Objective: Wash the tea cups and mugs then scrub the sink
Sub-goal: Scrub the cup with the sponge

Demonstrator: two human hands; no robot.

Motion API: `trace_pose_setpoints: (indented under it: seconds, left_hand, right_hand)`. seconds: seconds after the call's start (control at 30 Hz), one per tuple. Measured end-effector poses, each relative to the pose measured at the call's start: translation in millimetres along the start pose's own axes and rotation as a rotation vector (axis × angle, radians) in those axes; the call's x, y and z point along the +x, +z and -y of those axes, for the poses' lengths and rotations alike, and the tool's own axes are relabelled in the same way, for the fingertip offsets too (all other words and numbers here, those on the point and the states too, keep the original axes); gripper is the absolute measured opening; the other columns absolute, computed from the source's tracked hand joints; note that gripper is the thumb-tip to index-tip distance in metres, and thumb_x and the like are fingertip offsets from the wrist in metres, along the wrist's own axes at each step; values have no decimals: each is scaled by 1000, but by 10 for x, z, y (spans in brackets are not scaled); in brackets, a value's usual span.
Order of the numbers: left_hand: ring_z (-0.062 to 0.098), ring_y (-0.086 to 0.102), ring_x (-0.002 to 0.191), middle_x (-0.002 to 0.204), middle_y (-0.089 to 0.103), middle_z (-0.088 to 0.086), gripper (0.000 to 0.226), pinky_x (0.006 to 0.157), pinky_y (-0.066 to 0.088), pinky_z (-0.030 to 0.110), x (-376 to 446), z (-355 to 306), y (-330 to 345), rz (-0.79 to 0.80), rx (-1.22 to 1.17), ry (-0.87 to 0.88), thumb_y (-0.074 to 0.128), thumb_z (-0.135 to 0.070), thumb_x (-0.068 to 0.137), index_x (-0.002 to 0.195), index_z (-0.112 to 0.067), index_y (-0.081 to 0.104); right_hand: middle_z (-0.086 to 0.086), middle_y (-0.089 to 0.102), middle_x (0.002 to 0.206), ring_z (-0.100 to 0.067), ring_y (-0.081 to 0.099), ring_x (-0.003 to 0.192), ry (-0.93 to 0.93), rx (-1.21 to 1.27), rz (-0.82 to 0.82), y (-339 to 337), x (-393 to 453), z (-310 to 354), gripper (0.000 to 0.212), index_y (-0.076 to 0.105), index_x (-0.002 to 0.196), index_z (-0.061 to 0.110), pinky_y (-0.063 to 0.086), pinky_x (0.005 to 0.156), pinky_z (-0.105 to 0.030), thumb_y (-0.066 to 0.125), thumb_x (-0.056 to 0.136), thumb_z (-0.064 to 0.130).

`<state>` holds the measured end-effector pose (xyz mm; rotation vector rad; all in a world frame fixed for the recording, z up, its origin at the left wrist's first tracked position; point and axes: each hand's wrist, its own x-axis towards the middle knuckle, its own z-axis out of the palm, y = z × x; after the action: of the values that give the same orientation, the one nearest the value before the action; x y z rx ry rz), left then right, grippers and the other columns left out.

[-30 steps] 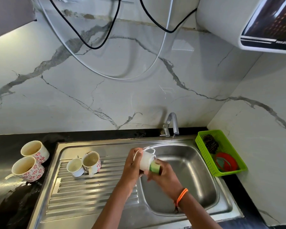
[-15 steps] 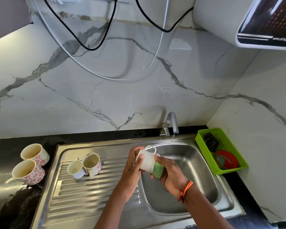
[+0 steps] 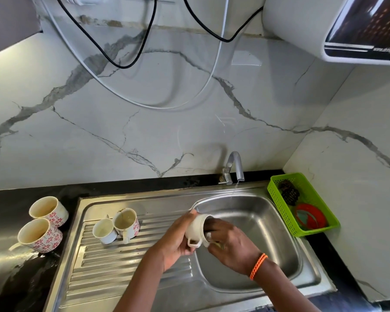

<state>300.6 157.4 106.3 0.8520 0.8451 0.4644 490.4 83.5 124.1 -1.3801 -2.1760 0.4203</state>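
My left hand (image 3: 175,240) grips a white tea cup (image 3: 195,228) over the left edge of the steel sink basin (image 3: 270,224). The cup lies on its side, handle down, mouth to the right. My right hand (image 3: 233,247) has its fingers pushed into the cup's mouth, holding a green sponge (image 3: 218,244) of which only a sliver shows. A small white cup (image 3: 104,230) and a floral mug (image 3: 126,222) stand on the drainboard (image 3: 113,271). Two more floral mugs (image 3: 47,209) (image 3: 40,236) stand on the black counter at left.
The tap (image 3: 234,165) at the back of the sink runs a thin stream. A green basket (image 3: 277,204) right of the basin holds a dark scrubber (image 3: 288,192) and a red round item (image 3: 310,216). Cables hang on the marble wall; an appliance sits top right.
The cup has been turned so its handle points down and its mouth faces right. My right hand went from wiping the cup's outside to pushing the sponge inside.
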Motion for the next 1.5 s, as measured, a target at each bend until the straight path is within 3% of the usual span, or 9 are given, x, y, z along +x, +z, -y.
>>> trace_pose_setpoints:
  seconds: [0.13,0.33,0.57,0.67,0.8,0.97,1.2,1.4,1.5]
  left_hand:
    - [32,60,87,114,64,22,60,65,39,37,30,42,66,46,-142,177,73,-47,94,134,-8,50]
    - [38,65,106,126,57,32,62,94,56,57,5,101,67,45,50,316,83,-24,91,141,-26,46]
    - [24,72,94,106,69,11,68,73,61,39,16,-16,-104,31,335,268,99,-16,70,114,-17,48]
    - [24,73,101,115,71,9,68,82,63,41,46,16,-141,72,334,228,96,-20,75,127,-24,53]
    - [36,74,105,128,68,17,69,77,60,45,80,111,-89,-11,87,205,91,-27,78,138,-36,59]
    - [28,73,108,132,71,16,60,87,58,40,84,168,241,-75,-308,188,69,-49,95,142,-17,51]
    - [27,73,103,131,71,21,65,81,59,36,63,158,233,-109,-416,179,59,-54,105,148,-5,51]
    - [34,60,136,140,69,14,58,122,34,56,162,253,385,-176,-363,147,61,-54,102,148,-18,59]
    - [26,71,118,131,72,18,56,104,55,38,87,148,359,-143,-573,115,57,-44,104,144,-5,62]
  right_hand:
    - [-15,73,85,-19,67,76,407,567,-84,-15,71,45,10,76,88,7,56,68,-41,70,81,9]
    - [-27,70,95,-28,65,74,745,1191,-236,-118,210,102,38,71,105,-13,50,55,-30,75,94,23]
    - [-10,80,88,-19,71,59,656,651,-127,-149,214,97,15,81,101,8,59,58,-31,73,98,20]
    - [0,78,79,-17,73,59,611,430,-184,-86,198,137,13,81,104,16,62,66,-41,69,100,21]
    - [19,78,112,-2,74,100,561,357,-453,0,130,210,32,76,126,26,59,89,-27,64,102,8]
    - [17,37,164,-2,32,153,427,103,-438,366,136,368,51,45,158,22,35,121,-24,44,106,17]
    - [2,43,164,-22,33,156,134,39,-351,269,-114,342,54,50,154,16,40,121,-39,54,103,2]
    - [10,44,162,-9,30,156,334,111,-423,246,152,359,60,52,153,23,40,121,-37,54,99,-5]
    - [6,40,165,-16,27,158,213,95,-347,249,29,458,52,49,155,18,38,123,-37,49,105,6]
